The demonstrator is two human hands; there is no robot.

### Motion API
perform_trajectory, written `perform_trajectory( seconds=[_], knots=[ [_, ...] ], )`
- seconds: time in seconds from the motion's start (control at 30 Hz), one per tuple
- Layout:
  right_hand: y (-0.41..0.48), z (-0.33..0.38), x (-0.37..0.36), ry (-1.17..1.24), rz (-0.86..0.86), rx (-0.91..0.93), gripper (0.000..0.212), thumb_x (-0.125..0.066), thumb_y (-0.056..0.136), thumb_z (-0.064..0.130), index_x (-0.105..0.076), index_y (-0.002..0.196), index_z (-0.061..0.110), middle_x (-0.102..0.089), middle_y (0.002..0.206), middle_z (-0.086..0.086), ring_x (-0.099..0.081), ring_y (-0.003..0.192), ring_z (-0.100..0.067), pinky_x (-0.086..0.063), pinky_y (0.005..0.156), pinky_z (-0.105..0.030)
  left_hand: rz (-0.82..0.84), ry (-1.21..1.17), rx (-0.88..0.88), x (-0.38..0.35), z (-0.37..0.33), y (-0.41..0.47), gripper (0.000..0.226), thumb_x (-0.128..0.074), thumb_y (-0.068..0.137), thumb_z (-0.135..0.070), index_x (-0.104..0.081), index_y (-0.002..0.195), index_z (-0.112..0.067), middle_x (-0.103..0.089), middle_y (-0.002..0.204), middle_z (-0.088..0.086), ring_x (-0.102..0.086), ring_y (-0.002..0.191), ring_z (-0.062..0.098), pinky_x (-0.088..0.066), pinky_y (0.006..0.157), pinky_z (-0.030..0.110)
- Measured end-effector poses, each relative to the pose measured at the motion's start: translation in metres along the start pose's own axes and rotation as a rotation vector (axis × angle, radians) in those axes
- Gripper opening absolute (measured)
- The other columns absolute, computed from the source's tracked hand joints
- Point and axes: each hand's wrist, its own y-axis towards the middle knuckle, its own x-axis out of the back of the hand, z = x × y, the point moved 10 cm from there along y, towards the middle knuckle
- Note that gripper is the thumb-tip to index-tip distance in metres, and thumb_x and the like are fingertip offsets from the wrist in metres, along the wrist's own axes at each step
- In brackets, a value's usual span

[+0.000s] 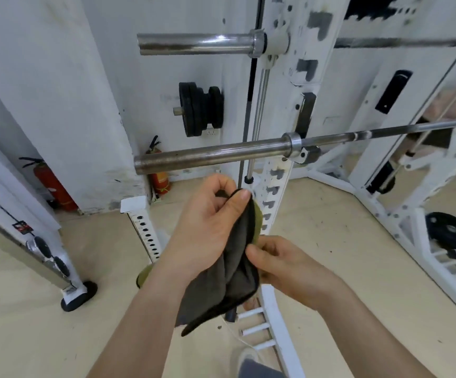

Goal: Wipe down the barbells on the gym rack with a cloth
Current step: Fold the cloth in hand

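Left hand, right hand, both grips tight on cloth; barbell horizontal, left-right

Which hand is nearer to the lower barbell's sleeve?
Left. The left hand is just below the lower barbell's sleeve, pinching the cloth; the right hand holds the cloth lower down, farther away.

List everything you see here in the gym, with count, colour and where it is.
barbells: two, steel grey, lower before the hands, upper barbell above
rack: one, white, centre to right
cloth: one, dark grey with olive side, between both hands
fire extinguishers: two, red, floor by the wall
weight plates: black, stack on a peg left of the rack, one low right
hands: two, left hand pinches the cloth's top, right hand its edge
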Motion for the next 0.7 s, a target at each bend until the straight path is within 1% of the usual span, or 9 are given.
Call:
perform_trajectory(
  seconds=[0.1,0.13,0.23,0.3,0.37,0.43,0.5,0.6,0.7],
  knots=[
    [-0.030,0.021,0.052,-0.258,-0.250,0.069,0.019,-0.067,0.091,0.015,-0.070,0.108,0.009,-0.073,0.105,-0.012,-0.069,0.099,-0.026,-0.054,0.092,-0.043,-0.056,0.100,-0.062,-0.012,-0.015,0.013,0.019,-0.056,0.095,-0.025,-0.047,0.085,-0.011,-0.049,0.068,0.031,-0.046,0.057,0.025,-0.040,0.049,0.048],
    [-0.040,0.029,0.071,-0.394,-0.328,0.087,0.020,-0.067,0.088,0.009,-0.071,0.106,0.016,-0.074,0.100,-0.005,-0.069,0.094,-0.019,-0.055,0.089,-0.041,-0.076,0.115,-0.070,-0.015,-0.018,0.017,0.018,-0.056,0.094,-0.027,-0.047,0.086,-0.013,-0.049,0.067,0.029,-0.046,0.056,0.025,-0.040,0.049,0.049],
    [-0.066,0.048,0.121,-0.760,-0.523,0.085,0.020,-0.068,0.082,0.016,-0.070,0.097,0.028,-0.069,0.090,0.010,-0.062,0.086,-0.005,-0.052,0.083,-0.034,-0.062,0.170,-0.120,-0.038,-0.028,0.024,0.018,-0.056,0.094,-0.031,-0.046,0.082,-0.022,-0.047,0.056,0.022,-0.041,0.050,0.023,-0.032,0.046,0.040],
    [-0.079,0.049,0.154,-0.865,-0.588,0.045,0.006,-0.070,0.082,0.029,-0.071,0.086,0.024,-0.066,0.086,0.006,-0.059,0.083,-0.011,-0.050,0.082,-0.038,-0.078,0.175,-0.145,-0.051,-0.032,0.030,0.019,-0.056,0.095,-0.031,-0.045,0.080,-0.024,-0.045,0.055,0.021,-0.038,0.049,0.022,-0.029,0.044,0.038],
    [-0.090,0.046,0.190,-0.916,-0.630,-0.032,0.025,-0.070,0.083,0.037,-0.065,0.075,0.014,-0.062,0.077,-0.003,-0.058,0.076,-0.018,-0.050,0.075,-0.039,-0.170,0.154,-0.135,-0.054,-0.032,0.040,0.017,-0.057,0.094,-0.031,-0.047,0.081,-0.025,-0.047,0.054,0.010,-0.039,0.050,0.019,-0.030,0.046,0.032],
    [-0.102,0.047,0.226,-0.828,-0.669,-0.054,0.038,-0.069,0.085,0.040,-0.057,0.066,0.009,-0.057,0.062,-0.008,-0.053,0.058,-0.016,-0.044,0.056,-0.030,-0.237,0.069,-0.100,-0.061,-0.024,0.052,0.014,-0.057,0.094,-0.029,-0.050,0.083,-0.030,-0.053,0.055,0.000,-0.044,0.052,0.017,-0.035,0.049,0.031],
    [-0.108,0.049,0.262,-0.595,-0.671,-0.049,0.043,-0.069,0.085,0.040,-0.056,0.065,0.004,-0.056,0.058,-0.014,-0.052,0.050,-0.017,-0.038,0.052,-0.024,-0.184,0.114,-0.133,-0.088,-0.019,0.067,0.018,-0.053,0.097,-0.022,-0.053,0.088,-0.037,-0.058,0.059,-0.005,-0.049,0.055,0.014,-0.039,0.052,0.031],
    [-0.108,0.052,0.318,-0.093,-0.611,0.031,0.029,-0.073,0.077,0.031,-0.072,0.076,0.002,-0.068,0.082,-0.025,-0.064,0.070,-0.032,-0.046,0.067,-0.034,-0.005,0.506,-0.194,-0.159,0.005,0.096,0.038,-0.046,0.098,-0.009,-0.063,0.093,-0.043,-0.065,0.091,-0.023,-0.058,0.086,-0.003,-0.042,0.073,0.011],
    [-0.101,0.059,0.377,0.260,-0.493,0.116,0.041,-0.069,0.070,0.029,-0.074,0.100,0.003,-0.071,0.097,-0.018,-0.066,0.087,-0.026,-0.050,0.073,-0.034,0.180,0.720,-0.085,-0.241,0.053,0.129,0.027,-0.058,0.091,-0.032,-0.060,0.110,-0.051,-0.054,0.103,-0.027,-0.051,0.103,-0.006,-0.041,0.088,0.015]
  ],
)
